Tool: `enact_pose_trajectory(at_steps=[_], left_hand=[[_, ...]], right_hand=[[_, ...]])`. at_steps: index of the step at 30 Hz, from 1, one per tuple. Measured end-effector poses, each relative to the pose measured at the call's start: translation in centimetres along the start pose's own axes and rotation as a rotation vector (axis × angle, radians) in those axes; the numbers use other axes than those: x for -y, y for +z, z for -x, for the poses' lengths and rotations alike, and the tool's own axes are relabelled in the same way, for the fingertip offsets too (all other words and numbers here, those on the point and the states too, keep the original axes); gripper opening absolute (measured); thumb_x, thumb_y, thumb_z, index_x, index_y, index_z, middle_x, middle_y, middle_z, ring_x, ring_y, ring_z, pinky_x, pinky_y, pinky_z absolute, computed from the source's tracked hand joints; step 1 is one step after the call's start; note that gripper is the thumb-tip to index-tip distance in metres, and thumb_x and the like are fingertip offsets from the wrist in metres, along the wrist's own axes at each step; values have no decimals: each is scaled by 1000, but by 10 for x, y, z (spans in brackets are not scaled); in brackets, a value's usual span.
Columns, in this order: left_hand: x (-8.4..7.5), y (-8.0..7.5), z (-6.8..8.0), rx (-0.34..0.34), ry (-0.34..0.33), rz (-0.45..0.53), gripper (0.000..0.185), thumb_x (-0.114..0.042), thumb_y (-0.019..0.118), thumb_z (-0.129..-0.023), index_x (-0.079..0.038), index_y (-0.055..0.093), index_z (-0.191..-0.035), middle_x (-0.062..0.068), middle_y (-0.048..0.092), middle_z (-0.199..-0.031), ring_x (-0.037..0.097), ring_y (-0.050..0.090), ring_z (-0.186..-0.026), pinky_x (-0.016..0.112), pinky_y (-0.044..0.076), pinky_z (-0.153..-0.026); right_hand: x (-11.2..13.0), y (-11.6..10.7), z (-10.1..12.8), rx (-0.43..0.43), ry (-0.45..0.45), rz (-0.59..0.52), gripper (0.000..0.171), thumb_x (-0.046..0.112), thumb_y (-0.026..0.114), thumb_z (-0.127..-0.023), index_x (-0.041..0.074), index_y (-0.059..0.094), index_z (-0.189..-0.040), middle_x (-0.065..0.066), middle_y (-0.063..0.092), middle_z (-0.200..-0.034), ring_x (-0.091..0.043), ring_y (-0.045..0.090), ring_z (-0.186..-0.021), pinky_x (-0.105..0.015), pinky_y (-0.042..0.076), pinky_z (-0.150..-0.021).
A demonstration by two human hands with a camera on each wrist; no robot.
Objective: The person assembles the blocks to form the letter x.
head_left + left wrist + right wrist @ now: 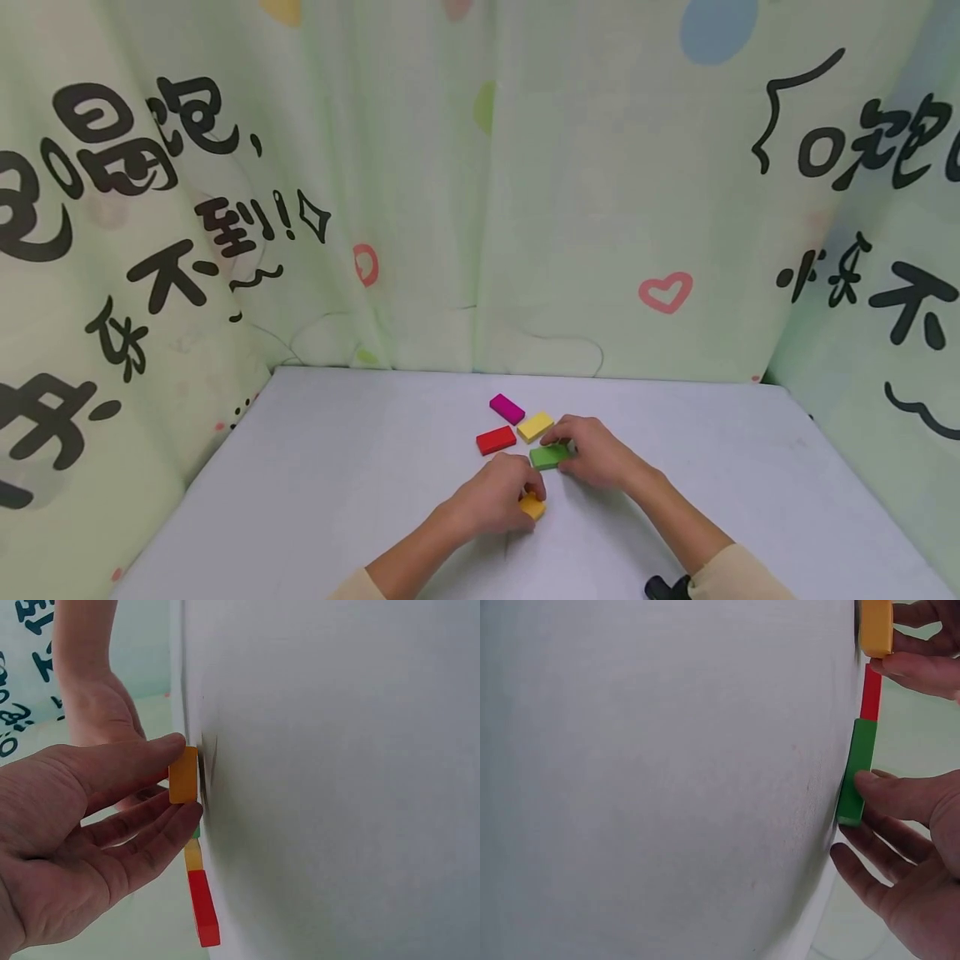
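Observation:
Between thumb and fingers, my left hand (501, 493) pinches an orange block (532, 506) low over the near middle of the table. In the left wrist view the orange block (183, 775) sits between thumb tip and fingertips. My right hand (596, 452) grips the right end of a green block (549, 456) just beyond it. The right wrist view has the thumb on the face of the green block (858, 769), with fingers behind. Near the hands lie a red block (496, 440), a yellow block (536, 427) by the right fingertips, and a magenta block (507, 408).
A white table (337, 467) carries the blocks. Pale green curtains (570, 208) with black writing surround it at the back and sides. A black object (666, 588) shows by the right sleeve at the near edge of the view.

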State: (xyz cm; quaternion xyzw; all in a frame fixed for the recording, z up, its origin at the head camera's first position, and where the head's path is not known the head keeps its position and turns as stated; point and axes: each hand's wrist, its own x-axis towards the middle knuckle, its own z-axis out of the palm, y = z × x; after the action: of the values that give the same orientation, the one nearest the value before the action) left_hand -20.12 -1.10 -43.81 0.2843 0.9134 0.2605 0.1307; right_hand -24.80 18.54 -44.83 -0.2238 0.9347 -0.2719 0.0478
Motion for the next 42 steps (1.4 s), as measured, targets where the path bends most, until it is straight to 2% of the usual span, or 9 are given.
enact_pose_trajectory(at_steps=[12,20,29,42], left_hand=[[1,2,0,10,4,-38,24,-17,86,-70,-19,72,-90,-13,58,-78,1,49,-71,14,45,-66],[2,3,1,14,-4,-41,23,-18,85,-71,-20,72,-90,-13,57,-78,2,49,-71,15,45,-65],[3,4,1,11,-15,-41,25,-18,86,-70,-21,72,-91,-13,56,-78,1,48,-72,15,45,-65],[2,2,2,19,-25,-45,25,-19,86,-71,-22,72,-91,-13,56,-79,1,49,-73,14,45,-65]], right_hand=[[0,1,-3,15,-3,16,34,2,77,-77,15,72,-107,3,64,-102,-16,58,-98,-36,53,-86],[1,-1,-5,51,-53,-5,36,0,75,-78,15,71,-110,2,65,-106,-20,58,-103,-41,51,-90],[-2,-4,-7,93,-113,-11,37,-1,72,-80,16,71,-113,2,65,-110,-20,58,-106,-41,51,-91],[4,-7,-6,101,-126,-10,36,-4,70,-80,11,70,-113,-2,66,-108,-23,58,-104,-45,50,-91]])
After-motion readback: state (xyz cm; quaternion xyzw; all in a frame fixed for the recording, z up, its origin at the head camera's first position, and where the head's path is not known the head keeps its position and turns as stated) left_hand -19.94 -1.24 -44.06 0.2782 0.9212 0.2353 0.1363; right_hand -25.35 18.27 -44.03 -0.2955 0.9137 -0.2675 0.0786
